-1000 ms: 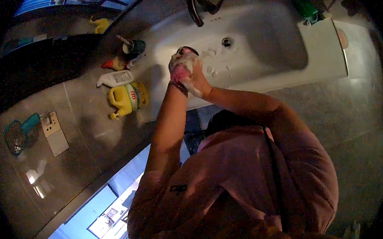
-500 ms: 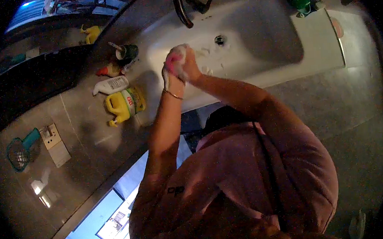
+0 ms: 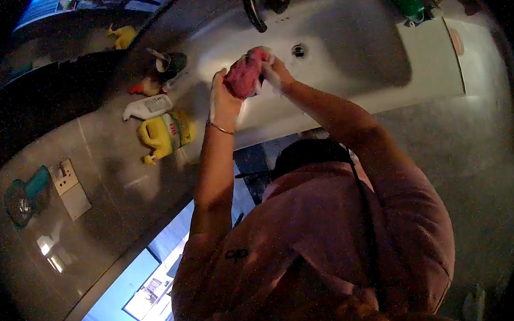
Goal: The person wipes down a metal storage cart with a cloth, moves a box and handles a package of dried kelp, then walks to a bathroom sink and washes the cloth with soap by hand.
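Note:
Over the white sink (image 3: 344, 43), a bunched pink cloth (image 3: 244, 78) with white suds on it is held between both hands. My left hand (image 3: 225, 97), with a bracelet at the wrist, grips its near left side, thumb sticking up. Closed around the cloth's right end is my right hand (image 3: 279, 75), its fingers partly hidden and foamy. The dark faucet (image 3: 254, 10) hangs just beyond the hands, and the drain (image 3: 298, 51) lies to their right.
Left of the sink stand a yellow jug (image 3: 160, 137), a white bottle (image 3: 148, 107), a red-capped bottle (image 3: 143, 87) and a dark cup (image 3: 171, 64). A green bottle (image 3: 406, 3) is at the back right. A teal handheld item (image 3: 28, 195) lies near a socket plate (image 3: 70, 186).
My hands have moved apart from being pressed together, and more of the pink cloth shows between them. My right hand has shifted right and my left slightly left.

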The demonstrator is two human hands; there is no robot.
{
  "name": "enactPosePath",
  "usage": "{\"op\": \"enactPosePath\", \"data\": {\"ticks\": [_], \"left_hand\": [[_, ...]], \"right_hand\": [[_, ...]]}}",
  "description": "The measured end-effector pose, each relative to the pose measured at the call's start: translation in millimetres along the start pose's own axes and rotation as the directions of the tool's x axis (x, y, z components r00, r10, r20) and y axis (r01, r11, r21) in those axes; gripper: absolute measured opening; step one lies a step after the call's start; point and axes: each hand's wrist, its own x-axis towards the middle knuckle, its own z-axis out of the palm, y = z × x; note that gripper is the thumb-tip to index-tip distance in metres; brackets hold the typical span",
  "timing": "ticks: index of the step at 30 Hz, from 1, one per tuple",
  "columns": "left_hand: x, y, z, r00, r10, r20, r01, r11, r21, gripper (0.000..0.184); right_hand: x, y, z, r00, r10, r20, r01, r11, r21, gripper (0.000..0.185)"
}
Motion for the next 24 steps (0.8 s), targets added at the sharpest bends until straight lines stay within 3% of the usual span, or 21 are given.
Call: {"op": "enactPosePath", "data": {"ticks": [1,2,3,4,5,6,8,10,12,13,14,16,17,18,20,21,22,24], "left_hand": [[6,-6,-4,0.992,-0.111,0.052,0.122,0.931,-0.344,0.026],[13,-11,-9,0.971,-0.193,0.139,0.237,0.733,-0.638,0.030],[21,-77,-23,0.967,-0.206,0.147,0.252,0.740,-0.624,0.030],[18,-63,-25,0.969,-0.205,0.140,0.248,0.740,-0.625,0.030],[12,-48,-29,0.963,-0.262,0.057,0.240,0.746,-0.622,0.030],[7,-32,-31,0.948,-0.317,-0.026,0.234,0.751,-0.617,0.030],[5,-24,-31,0.943,-0.316,-0.101,0.213,0.810,-0.546,0.028],[3,-9,-27,0.936,-0.308,-0.173,0.197,0.861,-0.468,0.026],[3,14,-20,0.924,-0.329,-0.193,0.275,0.926,-0.258,0.022],[6,6,-15,0.971,-0.159,-0.177,0.124,0.973,-0.195,0.020],[4,-1,-12,0.972,-0.159,-0.176,0.124,0.973,-0.194,0.020],[3,10,-5,0.959,-0.246,-0.144,0.191,0.930,-0.315,0.021],[5,0,-9,0.941,-0.300,-0.160,0.223,0.899,-0.376,0.021],[5,4,-6,0.942,-0.294,-0.161,0.218,0.901,-0.374,0.021],[1,22,2,0.909,-0.337,-0.246,0.224,0.892,-0.393,0.021],[-3,40,5,0.938,-0.253,-0.238,0.196,0.951,-0.239,0.023],[-3,37,2,0.936,-0.254,-0.244,0.195,0.951,-0.239,0.023],[-2,29,-2,0.969,-0.240,-0.056,0.243,0.969,0.044,0.026]], "right_hand": [[-2,-4,-8,0.985,0.123,0.119,-0.146,0.967,0.207,0.039],[-6,-9,-16,0.984,0.125,0.129,-0.149,0.967,0.204,0.039],[-12,-23,-21,0.976,0.049,0.212,-0.095,0.972,0.214,0.044],[-18,-30,-28,0.957,-0.028,0.290,-0.041,0.972,0.230,0.049],[-21,-32,-35,0.928,0.128,0.351,-0.220,0.947,0.236,0.059],[-20,-20,-43,0.926,0.129,0.354,-0.222,0.946,0.235,0.059],[-15,13,-64,0.769,0.429,0.474,-0.453,0.889,-0.070,0.071],[-23,-24,-58,0.740,0.438,0.510,-0.441,0.889,-0.124,0.067],[-24,-55,-19,0.882,0.350,0.314,-0.318,0.936,-0.149,0.064],[-19,-61,-8,0.840,0.208,0.500,-0.185,0.978,-0.096,0.065],[-18,-55,-7,0.841,0.207,0.500,-0.185,0.978,-0.095,0.065],[-12,-24,-12,0.811,0.392,0.435,-0.185,0.876,-0.445,0.060],[-8,-5,-17,0.893,0.172,0.415,0.013,0.913,-0.407,0.048],[-9,-17,-14,0.894,0.167,0.417,0.019,0.913,-0.407,0.048],[-15,-47,0,0.941,0.296,0.165,-0.264,0.946,-0.190,0.032],[-12,-46,0,0.959,0.258,0.116,-0.212,0.928,-0.306,0.032],[-14,-45,-1,0.958,0.259,0.121,-0.212,0.928,-0.307,0.032],[-18,-46,-2,0.955,0.258,0.147,-0.242,0.963,-0.122,0.036]]}}
